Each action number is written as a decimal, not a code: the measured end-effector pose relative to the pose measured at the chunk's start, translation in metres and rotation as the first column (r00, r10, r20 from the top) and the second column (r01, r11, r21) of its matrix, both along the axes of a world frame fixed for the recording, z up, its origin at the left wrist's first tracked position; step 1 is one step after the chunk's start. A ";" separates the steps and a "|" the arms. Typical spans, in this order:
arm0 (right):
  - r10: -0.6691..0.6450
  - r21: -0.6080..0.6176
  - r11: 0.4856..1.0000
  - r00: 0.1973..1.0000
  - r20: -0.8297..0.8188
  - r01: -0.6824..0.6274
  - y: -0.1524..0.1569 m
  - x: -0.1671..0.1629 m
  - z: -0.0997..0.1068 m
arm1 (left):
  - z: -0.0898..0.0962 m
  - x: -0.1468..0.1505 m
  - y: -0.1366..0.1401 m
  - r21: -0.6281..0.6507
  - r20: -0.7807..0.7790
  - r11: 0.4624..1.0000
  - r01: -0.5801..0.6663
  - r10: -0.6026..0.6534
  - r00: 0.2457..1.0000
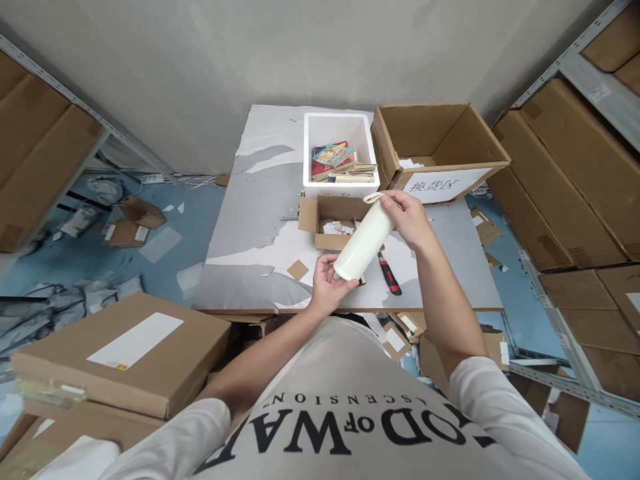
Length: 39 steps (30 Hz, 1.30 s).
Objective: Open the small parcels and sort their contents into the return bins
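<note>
Between my two hands is a cream-white bottle with a strap loop at its top, tilted over the table. My left hand grips its lower end from below. Around the top end, beside the loop, my right hand is closed. Just behind the bottle stands a small open cardboard box with crumpled paper inside; the bottle hides part of it. A red and black utility knife lies on the table to the right, under the bottle. Left of my left hand is a small brown cardboard piece.
On the worn table, a white foam box holds several books. Beside it stands a large open carton with a handwritten label. Stacked cartons are at my left, shelves with boxes at right. Packaging litters the blue floor.
</note>
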State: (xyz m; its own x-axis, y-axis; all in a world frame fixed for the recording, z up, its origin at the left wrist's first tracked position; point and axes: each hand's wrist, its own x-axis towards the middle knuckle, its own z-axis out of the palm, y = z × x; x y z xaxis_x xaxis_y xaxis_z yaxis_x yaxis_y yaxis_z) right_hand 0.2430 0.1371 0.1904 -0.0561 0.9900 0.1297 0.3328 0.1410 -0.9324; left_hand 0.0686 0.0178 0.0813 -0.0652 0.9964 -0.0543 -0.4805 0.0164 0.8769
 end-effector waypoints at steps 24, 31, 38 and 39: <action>0.166 -0.022 0.981 0.888 -0.429 -0.194 0.001 0.009 -0.039 | 0.008 0.001 -0.017 -0.269 0.510 0.837 0.476 -0.295 0.808; -0.145 0.005 0.988 0.953 -0.266 0.152 -0.021 0.015 -0.041 | 0.005 0.003 -0.006 -0.247 0.206 0.968 0.050 0.002 0.978; 0.053 -0.063 0.996 0.980 -0.193 -0.066 -0.026 0.009 -0.010 | 0.007 0.018 -0.004 -0.141 0.022 0.976 -0.167 0.172 0.985; 0.055 -0.058 0.996 0.980 -0.189 -0.067 -0.024 0.007 -0.007 | 0.007 0.021 -0.004 -0.135 0.007 0.977 -0.168 0.170 0.985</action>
